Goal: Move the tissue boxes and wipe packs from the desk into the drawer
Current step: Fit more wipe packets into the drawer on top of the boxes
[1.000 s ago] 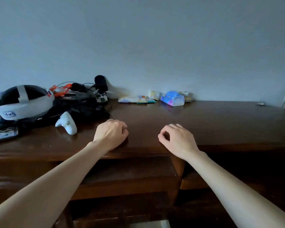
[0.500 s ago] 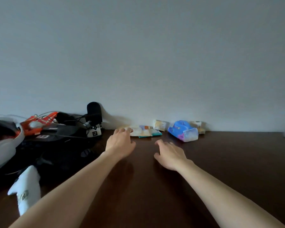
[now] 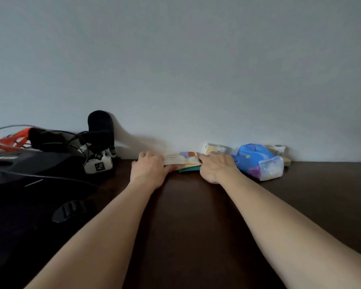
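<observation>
Both hands at the flat pack by the wall, far edge of the tabletop. Left hand grips its left end, fingers curled over top, thumb underneath. Right hand lies on its right end, fingers fairly straight; grip unclear. Blue pack just right of that hand, small packs behind. Black gear w/ cables on the left.

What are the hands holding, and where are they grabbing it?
Both hold the flat wipe pack by the wall: the left hand grips its left end, the right hand its right end.
</observation>
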`<control>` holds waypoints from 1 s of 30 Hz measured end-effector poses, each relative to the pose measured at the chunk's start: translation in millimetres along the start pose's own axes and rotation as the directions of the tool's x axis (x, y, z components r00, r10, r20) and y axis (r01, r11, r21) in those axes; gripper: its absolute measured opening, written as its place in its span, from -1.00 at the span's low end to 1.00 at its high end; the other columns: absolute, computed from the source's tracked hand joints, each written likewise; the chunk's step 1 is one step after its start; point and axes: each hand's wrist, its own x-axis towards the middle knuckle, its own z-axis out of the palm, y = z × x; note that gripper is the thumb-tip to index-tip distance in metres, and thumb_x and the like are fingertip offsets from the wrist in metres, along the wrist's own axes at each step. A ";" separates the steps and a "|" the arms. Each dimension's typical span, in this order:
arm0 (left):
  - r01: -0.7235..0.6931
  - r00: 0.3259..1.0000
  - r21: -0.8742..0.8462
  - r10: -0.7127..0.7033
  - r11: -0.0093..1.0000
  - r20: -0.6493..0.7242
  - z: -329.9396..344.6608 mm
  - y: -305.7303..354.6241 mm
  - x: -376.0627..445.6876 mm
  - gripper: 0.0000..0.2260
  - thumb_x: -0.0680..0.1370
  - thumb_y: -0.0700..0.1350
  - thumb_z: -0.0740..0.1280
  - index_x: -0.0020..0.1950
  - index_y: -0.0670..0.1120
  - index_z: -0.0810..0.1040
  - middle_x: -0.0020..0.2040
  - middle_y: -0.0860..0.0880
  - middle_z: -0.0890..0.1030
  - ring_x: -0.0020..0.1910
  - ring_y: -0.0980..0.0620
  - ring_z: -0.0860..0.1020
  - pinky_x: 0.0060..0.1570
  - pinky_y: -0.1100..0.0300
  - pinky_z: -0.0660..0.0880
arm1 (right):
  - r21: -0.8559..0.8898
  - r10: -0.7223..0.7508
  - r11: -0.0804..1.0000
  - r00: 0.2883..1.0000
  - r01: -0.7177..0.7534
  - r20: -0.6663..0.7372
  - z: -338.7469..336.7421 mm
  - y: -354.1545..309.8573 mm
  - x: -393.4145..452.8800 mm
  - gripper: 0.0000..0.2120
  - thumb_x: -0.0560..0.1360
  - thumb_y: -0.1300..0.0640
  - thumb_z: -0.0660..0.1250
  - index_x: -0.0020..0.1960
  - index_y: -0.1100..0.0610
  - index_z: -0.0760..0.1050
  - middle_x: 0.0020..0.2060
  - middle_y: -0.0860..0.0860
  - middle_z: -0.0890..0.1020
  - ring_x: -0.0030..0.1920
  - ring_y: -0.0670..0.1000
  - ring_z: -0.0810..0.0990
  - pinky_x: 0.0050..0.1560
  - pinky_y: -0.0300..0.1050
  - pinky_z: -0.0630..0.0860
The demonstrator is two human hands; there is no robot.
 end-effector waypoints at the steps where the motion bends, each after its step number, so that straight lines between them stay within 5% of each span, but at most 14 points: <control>1: -0.012 1.000 0.026 0.012 1.000 0.007 -2.8 2.1 -1.4 -0.40 0.55 0.40 0.16 0.38 0.01 0.54 0.27 -0.11 0.52 0.29 -0.14 0.39 0.19 -0.07 0.40 | -0.007 -0.008 1.000 1.000 0.008 -0.007 -0.8 0.2 -1.3 -0.49 0.63 0.07 0.07 0.58 0.02 0.28 0.43 0.14 0.48 0.34 0.23 0.50 0.14 0.10 0.41; 6: -0.077 0.997 0.175 0.072 0.982 0.035 -23.6 15.7 -28.2 -0.42 0.61 0.33 0.10 0.33 -0.08 0.57 0.19 -0.16 0.57 0.25 -0.15 0.45 0.16 -0.01 0.45 | 0.050 -0.083 0.995 0.994 0.087 -0.072 -10.7 1.8 -33.4 -0.55 0.59 -0.14 0.15 0.32 0.08 0.55 0.23 0.12 0.62 0.18 0.21 0.60 -0.08 0.01 0.38; 10: -0.118 0.993 0.178 0.112 0.977 0.047 -43.2 21.3 -81.5 -0.40 0.59 0.37 0.07 0.28 -0.03 0.60 0.15 -0.14 0.55 0.21 -0.13 0.46 0.12 0.00 0.46 | 0.111 -0.097 0.988 0.993 0.104 -0.067 -23.9 10.6 -89.3 -0.54 0.52 -0.24 0.21 0.16 0.09 0.59 0.05 0.06 0.61 0.00 0.14 0.61 -0.17 -0.01 0.37; 16: -0.155 0.988 0.153 0.154 0.976 0.015 -83.8 24.5 -191.1 -0.28 0.44 0.54 0.08 0.28 0.04 0.57 0.13 -0.08 0.54 0.17 -0.09 0.48 0.10 0.01 0.47 | 0.189 -0.127 0.972 0.988 0.141 -0.085 -54.3 17.4 -210.6 -0.55 0.48 -0.26 0.26 0.12 0.06 0.61 -0.10 -0.03 0.50 -0.14 0.05 0.52 -0.23 -0.03 0.36; 25: -0.236 0.972 0.082 0.236 0.968 0.011 -145.9 13.4 -358.1 0.02 0.25 0.72 -0.13 0.38 0.07 0.50 0.03 0.02 0.46 0.12 -0.03 0.50 0.05 0.02 0.46 | 0.105 -0.225 0.958 0.928 0.266 -0.295 -75.6 5.5 -398.8 -0.62 0.52 -0.19 0.25 0.09 0.06 0.62 -0.22 -0.09 0.46 -0.26 -0.01 0.46 -0.39 -0.11 0.20; 28: -0.297 0.953 0.130 0.302 0.946 -0.023 -157.7 3.6 -406.4 0.01 0.28 0.69 0.02 0.47 0.02 0.45 0.12 0.01 0.47 0.16 -0.03 0.47 0.11 0.01 0.46 | 0.145 -0.182 0.953 0.888 0.265 -0.422 -75.5 0.2 -453.3 -0.69 0.49 -0.14 0.24 -0.04 0.06 0.62 -0.28 -0.13 0.40 -0.28 -0.03 0.46 -0.42 -0.15 0.17; 30: -0.374 0.900 0.155 0.398 0.915 -0.179 -159.7 -5.7 -437.1 -0.24 0.42 0.47 0.29 0.41 -0.03 0.52 0.09 -0.03 0.51 0.09 -0.08 0.50 0.00 0.00 0.49 | 0.201 -0.120 0.940 0.820 0.274 -0.560 -67.4 -6.4 -490.4 -0.72 0.45 -0.09 0.20 -0.19 0.07 0.58 -0.35 -0.14 0.39 -0.33 -0.02 0.49 -0.47 -0.20 0.17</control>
